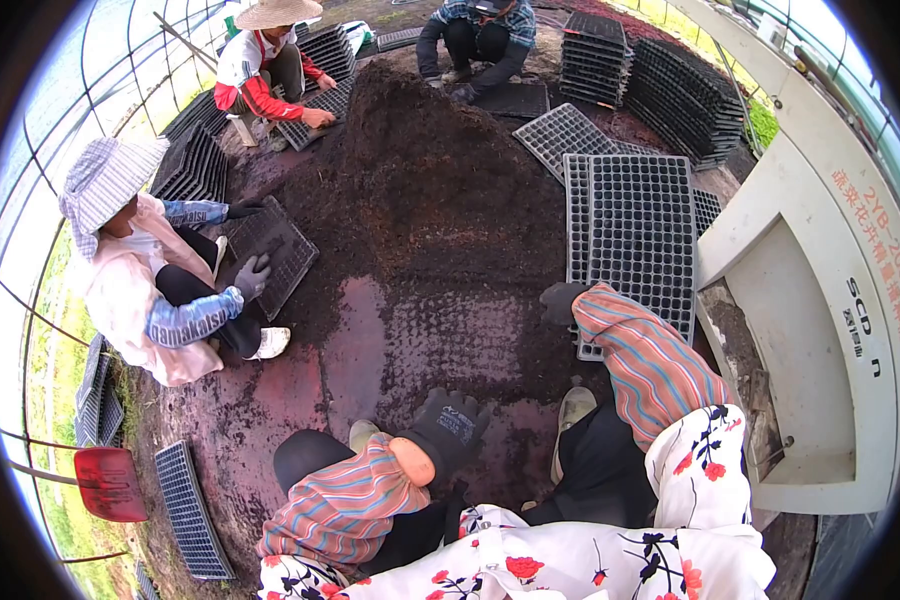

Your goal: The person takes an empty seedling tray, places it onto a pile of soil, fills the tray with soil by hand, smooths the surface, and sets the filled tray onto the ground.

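My left hand (448,428), in a dark grey glove, is low in the middle of the view, over the reddish ground between my knees. Its fingers are spread and nothing shows in them. My right hand (562,303), also gloved, lies at the left edge of the stacked black cell trays (640,240); its fingers are partly hidden, and whether it grips a tray is unclear. Between and beyond my hands, a grid of small soil marks (455,338) covers the ground. Behind it rises a large heap of dark soil (410,170).
At left, a co-worker (150,270) holds a soil-filled tray (275,255). Two more people (270,70) crouch behind the heap with trays. Tray stacks (685,100) stand at back right, beside a white machine (810,300). A red shovel (110,484) and tray (192,510) lie lower left.
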`<state>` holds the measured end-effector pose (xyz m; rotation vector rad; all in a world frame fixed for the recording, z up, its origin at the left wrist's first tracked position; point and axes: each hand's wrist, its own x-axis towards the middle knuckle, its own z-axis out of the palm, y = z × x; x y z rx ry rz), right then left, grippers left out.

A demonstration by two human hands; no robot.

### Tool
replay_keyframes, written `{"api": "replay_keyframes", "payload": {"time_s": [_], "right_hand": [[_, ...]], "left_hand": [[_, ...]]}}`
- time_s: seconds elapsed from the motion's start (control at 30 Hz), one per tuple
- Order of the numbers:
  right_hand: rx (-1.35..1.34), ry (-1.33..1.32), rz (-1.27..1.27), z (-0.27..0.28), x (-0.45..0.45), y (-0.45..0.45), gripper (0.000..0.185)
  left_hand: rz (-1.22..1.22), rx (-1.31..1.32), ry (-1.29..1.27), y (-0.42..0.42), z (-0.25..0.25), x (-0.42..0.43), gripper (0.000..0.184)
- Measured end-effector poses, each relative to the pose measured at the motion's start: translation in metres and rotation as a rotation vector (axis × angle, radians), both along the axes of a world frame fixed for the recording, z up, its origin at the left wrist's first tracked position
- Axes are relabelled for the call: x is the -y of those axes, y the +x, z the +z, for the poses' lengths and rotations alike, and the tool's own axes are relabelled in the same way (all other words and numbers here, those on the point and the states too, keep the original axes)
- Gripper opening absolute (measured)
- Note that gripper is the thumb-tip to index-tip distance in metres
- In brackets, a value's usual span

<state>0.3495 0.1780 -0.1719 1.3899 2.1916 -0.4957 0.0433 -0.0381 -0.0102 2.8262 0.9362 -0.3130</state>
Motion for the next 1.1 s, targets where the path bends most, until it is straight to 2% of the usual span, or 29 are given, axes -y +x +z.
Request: {"api": "replay_keyframes", "payload": {"time_s": [0.17,0.27,0.47,0.67,0.77,1.0,1.07,1.1], "right_hand": [[-0.081,0.117,-0.034,-0.019,-0.001,0.009,0.051],[-0.052,0.093,0.048,-0.009,0.0,0.004,0.049],[-0.014,0.031,0.023,0.011,0.006,-0.007,0.047],[-0.051,0.067,-0.015,0.007,0.007,-0.004,0.047],[-0.097,0.119,0.026,-0.023,-0.002,0.011,0.048],[-0.047,0.039,0.032,-0.023,-0.005,0.011,0.05],[-0.089,0.18,0.053,-0.052,-0.012,0.024,0.051],[-0.089,0.18,0.053,-0.047,-0.01,0.022,0.051]], "left_hand": [[-0.013,0.031,0.021,-0.001,-0.005,0.0,0.042],[-0.019,0.001,0.023,0.0,-0.001,0.0,0.042],[-0.009,-0.011,0.02,0.001,-0.001,0.0,0.041],[-0.005,0.009,0.035,0.0,-0.003,0.001,0.041],[-0.025,-0.002,0.056,0.001,-0.002,0.0,0.046],[-0.013,0.012,0.026,0.0,0.001,0.001,0.04],[-0.005,-0.017,0.023,0.001,0.003,0.002,0.039],[-0.005,-0.016,0.023,0.002,0.003,0.002,0.039]]}}
